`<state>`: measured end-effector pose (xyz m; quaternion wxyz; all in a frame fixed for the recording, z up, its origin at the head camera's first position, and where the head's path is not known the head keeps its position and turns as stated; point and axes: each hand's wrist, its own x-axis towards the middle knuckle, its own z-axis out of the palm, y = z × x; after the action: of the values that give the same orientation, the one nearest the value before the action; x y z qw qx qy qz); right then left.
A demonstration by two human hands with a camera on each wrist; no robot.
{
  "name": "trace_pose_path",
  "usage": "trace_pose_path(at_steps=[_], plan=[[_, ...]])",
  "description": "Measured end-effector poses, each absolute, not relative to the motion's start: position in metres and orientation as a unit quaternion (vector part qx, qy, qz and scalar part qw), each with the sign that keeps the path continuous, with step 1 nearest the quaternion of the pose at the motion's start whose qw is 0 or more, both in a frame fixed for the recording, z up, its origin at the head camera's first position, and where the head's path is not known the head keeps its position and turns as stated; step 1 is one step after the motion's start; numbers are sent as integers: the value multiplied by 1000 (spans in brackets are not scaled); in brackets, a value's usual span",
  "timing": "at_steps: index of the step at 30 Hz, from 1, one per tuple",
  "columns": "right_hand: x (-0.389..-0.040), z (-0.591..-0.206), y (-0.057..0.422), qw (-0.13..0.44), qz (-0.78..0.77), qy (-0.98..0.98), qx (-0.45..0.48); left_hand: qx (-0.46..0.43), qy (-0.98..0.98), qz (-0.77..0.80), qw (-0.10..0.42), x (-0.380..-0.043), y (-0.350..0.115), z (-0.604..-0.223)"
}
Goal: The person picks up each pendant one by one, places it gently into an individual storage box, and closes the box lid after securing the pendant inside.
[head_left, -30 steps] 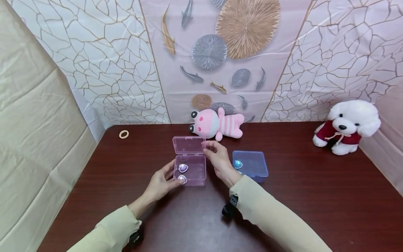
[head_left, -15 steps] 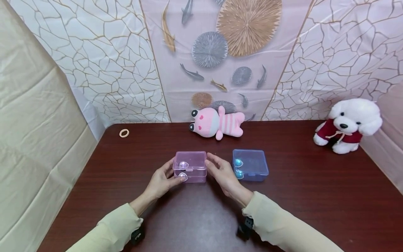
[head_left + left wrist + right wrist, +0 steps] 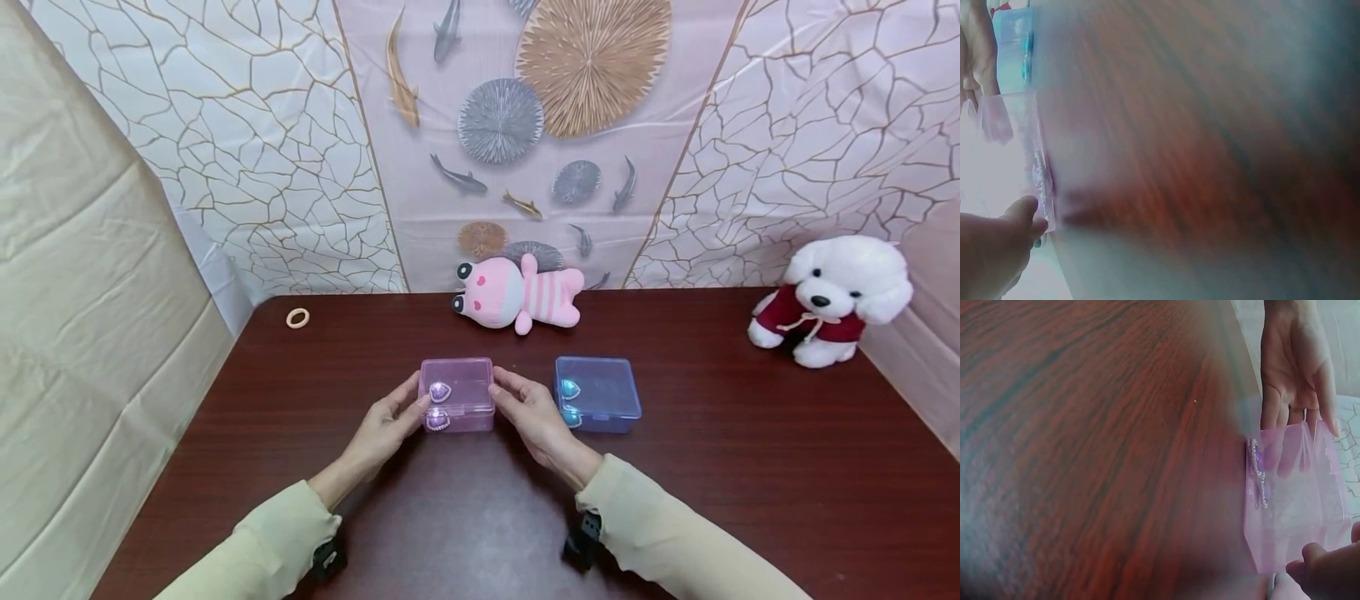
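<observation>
A clear pink plastic box (image 3: 468,385) stands on the table with its lid down. Two purple heart-shaped gems with beaded rims show through at its left, one (image 3: 439,392) behind the other (image 3: 437,421). My left hand (image 3: 382,429) lies along the box's left side, its thumb at the lid's front corner. In the right wrist view the left hand's fingers (image 3: 1294,381) are extended against the pink wall. From the other side, my right hand (image 3: 546,423) touches the box's right edge with its fingertips. The left wrist view shows the left thumb (image 3: 1021,209) by the beaded rim.
A blue lidded box (image 3: 603,390) with two turquoise heart gems stands just right of my right hand. Behind lies a pink striped frog plush (image 3: 517,293). A white dog plush (image 3: 817,304) sits at the far right, a small wooden ring (image 3: 297,318) at the back left.
The pink box's raised lid has come down. My right hand has moved from the lid to the box's right side. The left thumb has shifted up, and the box has slid slightly right.
</observation>
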<state>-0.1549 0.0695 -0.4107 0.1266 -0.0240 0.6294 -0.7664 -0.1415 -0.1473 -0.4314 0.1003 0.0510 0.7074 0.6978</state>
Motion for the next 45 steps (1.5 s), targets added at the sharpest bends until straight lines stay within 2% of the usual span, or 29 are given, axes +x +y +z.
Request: trace_pose_path(at_steps=[16, 32, 45], plan=[[-156, -418, 67, 117, -786, 607, 4, 55, 723, 684, 82, -142, -145, -433], [-156, -422, 67, 113, -832, 542, 33, 72, 739, 663, 92, -145, -147, -434], [-153, -428, 69, 108, -810, 577, -16, 66, 742, 660, 94, -146, -146, -433]])
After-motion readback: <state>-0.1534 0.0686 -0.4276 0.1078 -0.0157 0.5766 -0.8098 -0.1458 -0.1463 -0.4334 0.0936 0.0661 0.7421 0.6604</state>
